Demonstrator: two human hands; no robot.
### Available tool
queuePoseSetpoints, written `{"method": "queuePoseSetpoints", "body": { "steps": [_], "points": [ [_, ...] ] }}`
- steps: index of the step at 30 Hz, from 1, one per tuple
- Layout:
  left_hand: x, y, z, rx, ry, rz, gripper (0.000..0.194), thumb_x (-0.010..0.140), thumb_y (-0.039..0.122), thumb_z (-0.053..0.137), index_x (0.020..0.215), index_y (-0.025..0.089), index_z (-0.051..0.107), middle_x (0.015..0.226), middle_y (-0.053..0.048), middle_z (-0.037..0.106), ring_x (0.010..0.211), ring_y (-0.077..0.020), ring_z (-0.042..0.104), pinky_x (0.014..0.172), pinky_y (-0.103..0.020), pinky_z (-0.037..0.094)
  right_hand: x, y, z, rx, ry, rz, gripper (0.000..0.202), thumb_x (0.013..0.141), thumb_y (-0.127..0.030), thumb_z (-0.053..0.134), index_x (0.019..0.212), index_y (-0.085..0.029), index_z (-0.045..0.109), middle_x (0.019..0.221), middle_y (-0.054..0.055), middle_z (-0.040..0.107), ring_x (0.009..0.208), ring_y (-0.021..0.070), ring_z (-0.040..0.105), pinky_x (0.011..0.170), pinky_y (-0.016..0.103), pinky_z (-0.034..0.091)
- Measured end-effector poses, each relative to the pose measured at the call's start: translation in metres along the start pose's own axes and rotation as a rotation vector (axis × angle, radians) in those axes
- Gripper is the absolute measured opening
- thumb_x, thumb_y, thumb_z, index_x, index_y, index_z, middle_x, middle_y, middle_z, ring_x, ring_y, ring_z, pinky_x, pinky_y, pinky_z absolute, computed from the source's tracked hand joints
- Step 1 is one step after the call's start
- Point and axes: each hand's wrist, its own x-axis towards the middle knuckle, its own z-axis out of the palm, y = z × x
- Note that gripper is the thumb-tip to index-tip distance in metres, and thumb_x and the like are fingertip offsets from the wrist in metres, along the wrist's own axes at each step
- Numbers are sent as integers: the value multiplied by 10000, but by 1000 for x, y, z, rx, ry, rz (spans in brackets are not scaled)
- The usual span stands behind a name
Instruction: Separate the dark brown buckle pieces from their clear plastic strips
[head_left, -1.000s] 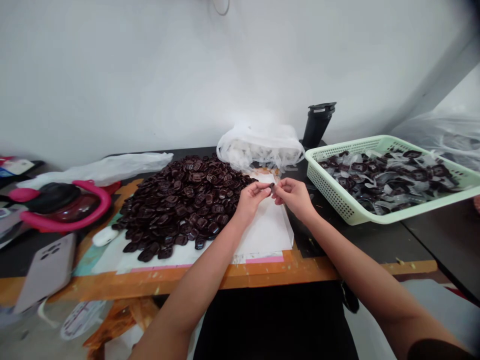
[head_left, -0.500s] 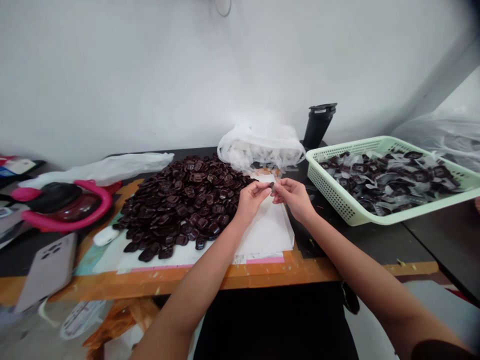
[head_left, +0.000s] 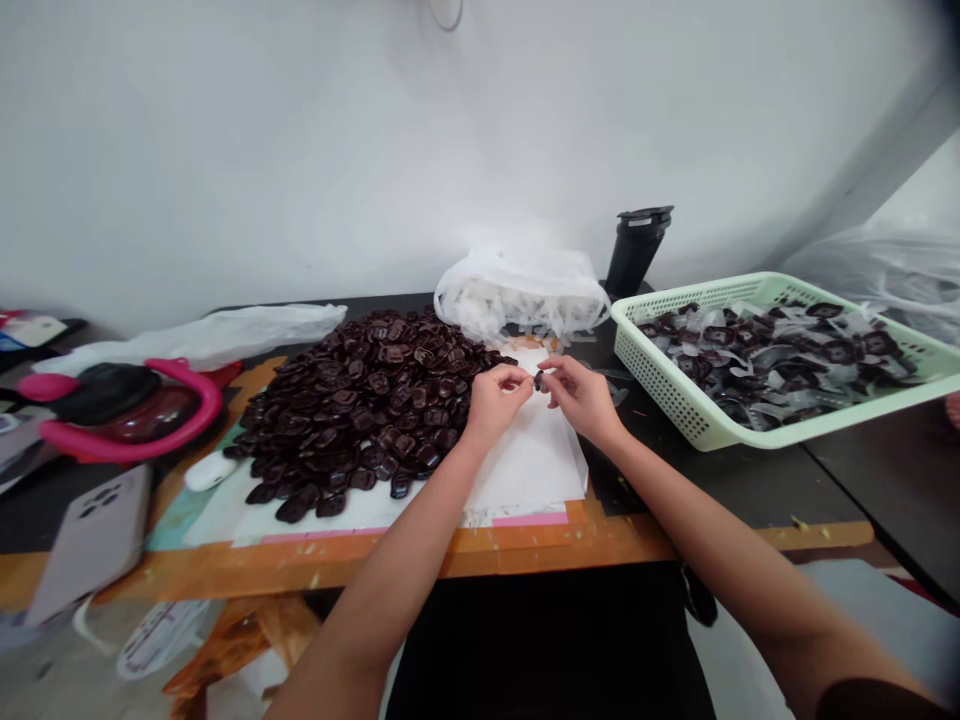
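While my left hand and right hand pinch a small dark piece between narrowed fingers near frame centre, I judge this step fine fingertip work; the next move likely needs a light, steady grip.

From the wearer's head, we look forward and down along both bare forearms, across the nearby black tabletop to the smooth pale-grey wall.
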Motion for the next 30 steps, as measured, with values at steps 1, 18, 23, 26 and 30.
{"method": "queuePoseSetpoints", "body": {
  "steps": [1,18,23,26,30],
  "points": [
    [0,1,0,20,3,11,60,695,207,687,678,150,689,723,-34,673,687,-150,601,668,-273,470,0,0,0,-18,-7,-9,250,870,-391,533,1029,-217,615,722,15,640,584,143,607,543,260,523],
    [2,-4,2,-261,-40,-119,250,676,292,760,862,136,700,845,-57,692,784,-158,625,755,-282,486,0,0,2,88,9,29,244,853,-435,574,898,-197,545,727,27,656,646,171,678,626,297,575],
    [2,-5,3,-228,3,-71,219,711,277,730,881,143,698,872,-63,683,812,-163,623,774,-286,485,1,3,4,176,16,75,261,790,-426,657,836,-184,570,736,40,660,697,194,699,676,317,586],
    [1,-4,3,-210,-12,-53,201,737,299,710,861,141,701,862,-63,681,811,-163,619,777,-287,487,2,3,5,190,31,109,268,784,-426,661,784,-179,558,704,40,652,683,198,699,660,314,582],
    [1,-5,2,-192,-35,-52,203,745,321,704,828,136,701,843,-61,683,798,-160,616,783,-292,491,2,2,4,172,37,128,276,798,-434,637,779,-171,553,677,34,638,626,179,678,606,293,570]
  ]
}}
